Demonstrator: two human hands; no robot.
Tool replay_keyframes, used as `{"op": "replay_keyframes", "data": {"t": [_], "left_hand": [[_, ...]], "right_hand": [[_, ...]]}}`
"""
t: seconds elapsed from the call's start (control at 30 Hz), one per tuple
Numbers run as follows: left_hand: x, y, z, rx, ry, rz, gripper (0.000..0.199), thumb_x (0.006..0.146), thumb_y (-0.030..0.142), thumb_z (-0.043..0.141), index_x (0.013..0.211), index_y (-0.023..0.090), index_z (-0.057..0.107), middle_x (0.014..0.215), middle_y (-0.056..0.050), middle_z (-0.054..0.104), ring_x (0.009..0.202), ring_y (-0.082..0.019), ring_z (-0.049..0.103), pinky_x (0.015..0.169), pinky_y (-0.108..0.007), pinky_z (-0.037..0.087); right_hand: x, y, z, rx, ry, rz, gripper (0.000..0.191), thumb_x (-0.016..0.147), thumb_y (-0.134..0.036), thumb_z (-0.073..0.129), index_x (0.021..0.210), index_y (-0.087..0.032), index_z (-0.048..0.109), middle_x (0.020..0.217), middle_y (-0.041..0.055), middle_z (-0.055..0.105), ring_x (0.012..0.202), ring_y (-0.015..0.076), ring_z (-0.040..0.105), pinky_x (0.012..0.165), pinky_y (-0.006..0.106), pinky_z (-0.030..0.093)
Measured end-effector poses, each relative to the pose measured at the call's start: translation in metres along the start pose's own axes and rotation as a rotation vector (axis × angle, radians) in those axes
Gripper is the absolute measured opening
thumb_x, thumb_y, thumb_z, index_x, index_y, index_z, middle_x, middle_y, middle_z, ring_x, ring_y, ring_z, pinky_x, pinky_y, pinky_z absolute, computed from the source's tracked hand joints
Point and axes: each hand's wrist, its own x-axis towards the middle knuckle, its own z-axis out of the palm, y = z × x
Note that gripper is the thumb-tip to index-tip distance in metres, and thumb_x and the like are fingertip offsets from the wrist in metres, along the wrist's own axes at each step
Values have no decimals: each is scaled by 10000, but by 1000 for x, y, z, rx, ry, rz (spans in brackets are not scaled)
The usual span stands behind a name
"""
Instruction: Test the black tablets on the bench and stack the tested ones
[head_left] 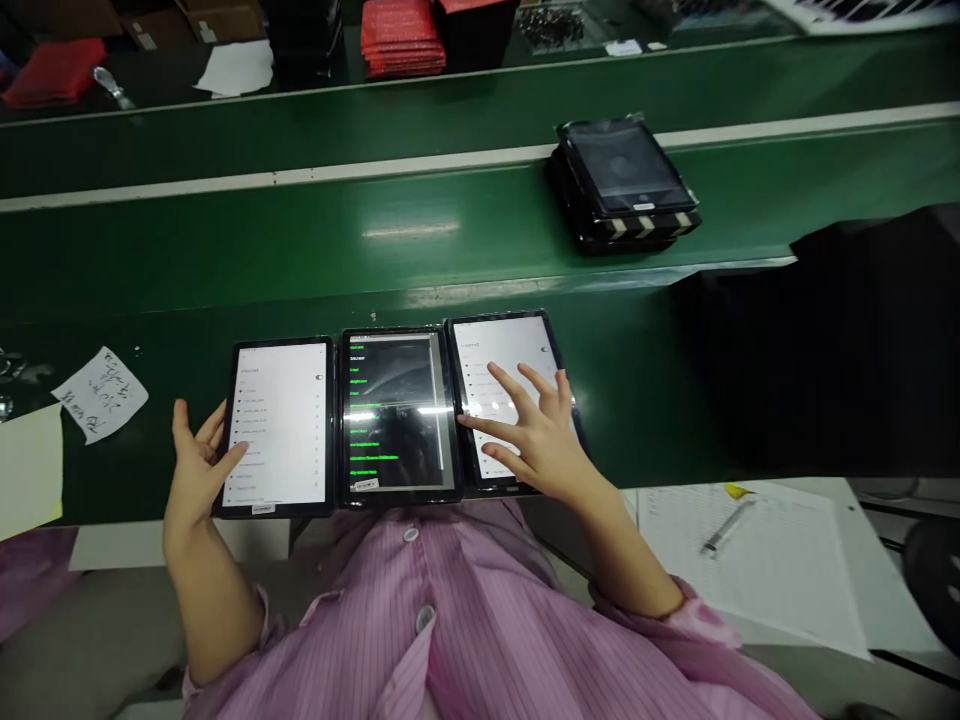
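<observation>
Rests left hand half open at the outer edge of the left tablet, thumb over the white list screen, fingers fanned or tucked alongside; cannot tell about any grip underneath. Spreads right hand wide, palm down, over the right tablet, with no hold on anything; cannot tell about fingertip contact with the glass. Taking as landmark the middle tablet, dark-screened with green text: has the left tablet just left of it across a thin gap, and the right tablet just right of it, edges too close to call touching or apart. Brings right hand nearer to the landmark, index finger stretched leftward to its right border; has left hand farther off, with the left tablet's width mostly between. Runs all three long axes away from the striped shirt: middle nearly straight, left tipped slightly rightward at the far end, right tipped more plainly leftward. Shows a stack of tablets beyond and right of the middle tablet, well apart from both hands.
</observation>
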Motion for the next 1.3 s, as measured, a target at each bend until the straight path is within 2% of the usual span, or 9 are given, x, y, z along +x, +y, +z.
{"op": "replay_keyframes", "data": {"t": [0.17,0.27,0.4,0.57,0.77,0.9,1.07,1.17,1.3], "left_hand": [[-25,24,7,363,55,88,1158,812,453,758,1600,246,-66,1572,-211,388,1462,-334,375,1169,-561,334],[-52,37,32,755,233,423,856,869,445,692,1575,225,259,1519,-178,481,1442,-345,402,1210,-579,213],[-78,42,83,897,-13,823,523,962,397,549,1443,197,499,1307,-134,671,1260,-289,592,1217,-536,188],[-94,44,139,887,-150,838,582,1002,521,425,1447,151,491,1277,-143,688,1225,-300,601,1212,-608,-58],[-106,52,168,832,-193,803,700,1019,594,275,1506,106,396,1345,-182,640,1273,-302,565,1159,-618,-204],[-103,56,163,868,-212,715,746,1006,633,235,1533,114,333,1400,-201,592,1331,-319,514,1137,-610,-252],[-88,44,116,914,118,592,614,1007,560,316,1452,159,451,1357,-188,606,1330,-333,494,1165,-583,-228],[-81,32,80,934,339,469,546,1005,505,365,1400,153,501,1325,-185,610,1313,-343,481,1187,-627,-101],[-78,29,50,900,278,386,560,1002,485,392,1433,137,469,1320,-176,613,1337,-324,430,1197,-548,171]], "right_hand": [[-18,19,-11,4,160,67,447,1028,-496,394,953,-344,807,1574,3,365,1419,421,289,1126,727,108],[-28,26,-17,67,367,80,569,1041,-529,275,1026,-292,792,1466,77,490,1337,400,427,1121,670,218],[-31,24,-12,92,505,74,508,1046,-478,274,1207,-292,718,1209,96,641,1121,325,592,1101,606,303],[-27,8,2,18,282,-34,385,1039,-380,376,1149,-276,730,1300,95,608,1194,313,544,1132,621,225],[-27,-6,5,-52,293,80,338,1019,-342,437,1113,-314,761,1457,72,487,1293,349,462,1129,653,202],[-31,3,2,-91,247,177,320,993,-334,481,1122,-330,773,1531,70,404,1317,426,432,1108,708,191],[-36,16,2,-25,517,146,433,981,-341,484,1380,-489,566,1521,18,430,1272,391,495,1111,659,256],[-32,15,5,-12,528,144,440,979,-334,484,1382,-497,558,1469,31,482,1237,383,528,1107,643,278],[-22,11,6,-20,523,127,424,985,-340,465,1371,-462,590,1417,59,511,1214,380,539,1098,637,283]]}}
